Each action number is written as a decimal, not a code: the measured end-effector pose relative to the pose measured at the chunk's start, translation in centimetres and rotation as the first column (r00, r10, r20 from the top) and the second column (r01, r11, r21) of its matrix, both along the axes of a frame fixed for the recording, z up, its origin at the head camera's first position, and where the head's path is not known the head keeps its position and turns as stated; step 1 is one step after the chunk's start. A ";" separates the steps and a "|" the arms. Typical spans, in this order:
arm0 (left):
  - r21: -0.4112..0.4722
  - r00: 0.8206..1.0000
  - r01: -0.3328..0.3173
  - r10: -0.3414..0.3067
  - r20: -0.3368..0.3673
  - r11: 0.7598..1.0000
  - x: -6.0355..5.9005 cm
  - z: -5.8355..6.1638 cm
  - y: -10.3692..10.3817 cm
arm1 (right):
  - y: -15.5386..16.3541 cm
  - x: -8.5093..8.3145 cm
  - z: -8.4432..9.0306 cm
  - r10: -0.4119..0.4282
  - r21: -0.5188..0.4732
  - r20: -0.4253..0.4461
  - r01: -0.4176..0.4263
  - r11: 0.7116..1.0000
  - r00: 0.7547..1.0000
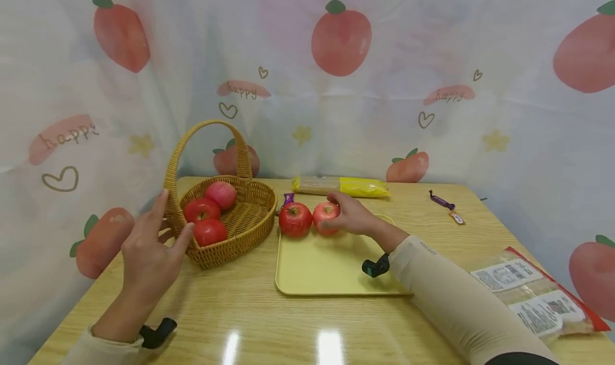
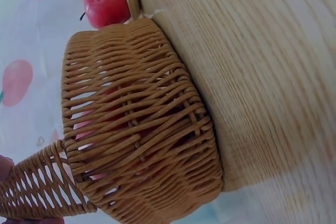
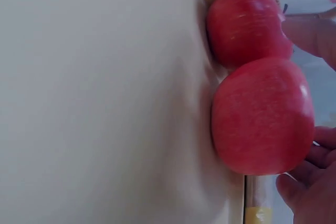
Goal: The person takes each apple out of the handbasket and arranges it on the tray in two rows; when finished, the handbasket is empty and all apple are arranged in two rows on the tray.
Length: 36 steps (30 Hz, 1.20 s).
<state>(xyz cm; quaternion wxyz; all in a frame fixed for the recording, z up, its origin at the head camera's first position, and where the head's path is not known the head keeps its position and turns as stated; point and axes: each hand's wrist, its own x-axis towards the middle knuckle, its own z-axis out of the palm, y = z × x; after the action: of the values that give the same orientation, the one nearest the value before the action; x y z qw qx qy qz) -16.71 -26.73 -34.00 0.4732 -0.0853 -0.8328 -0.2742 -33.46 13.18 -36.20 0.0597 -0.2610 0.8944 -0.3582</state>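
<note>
Rightmost apple [image 1: 323, 215] is grasped by curled right hand [image 1: 354, 215]; left hand [image 1: 151, 252] grips basket handle [image 1: 174, 165].

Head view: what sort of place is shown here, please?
Probably an indoor tabletop area set up for filming, judging by the fruit-printed cloth hanging behind, the wood-grain table, and the wicker basket with apples standing on it.

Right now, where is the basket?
In the head view, the basket stands on the left side of the table, left of the yellow tray, with the left hand at its handle.
</note>
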 end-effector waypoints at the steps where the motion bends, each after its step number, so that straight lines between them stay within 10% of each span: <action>1: -0.003 1.000 -0.001 0.001 -0.004 1.000 0.0 0.0 0.0 | 0.0 0.0 0.2 0.008 -0.007 0.000 -0.008 1.000 1.000; 20: -0.006 1.000 0.018 -0.018 -0.002 1.000 0.0 0.1 0.0 | -2.7 1.2 3.3 0.133 -0.123 0.014 -0.131 0.984 0.991; 36: -0.010 1.000 0.013 -0.013 -0.010 1.000 -0.1 0.0 -0.1 | -6.9 1.8 5.3 0.347 -0.148 0.056 -0.336 0.930 0.936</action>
<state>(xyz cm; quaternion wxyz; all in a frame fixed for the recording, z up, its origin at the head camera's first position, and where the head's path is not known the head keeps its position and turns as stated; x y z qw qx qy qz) -16.77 -26.82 -33.96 0.4750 -0.0944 -0.8313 -0.2727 -31.64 6.26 -30.94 0.1397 -0.4014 0.8057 -0.4125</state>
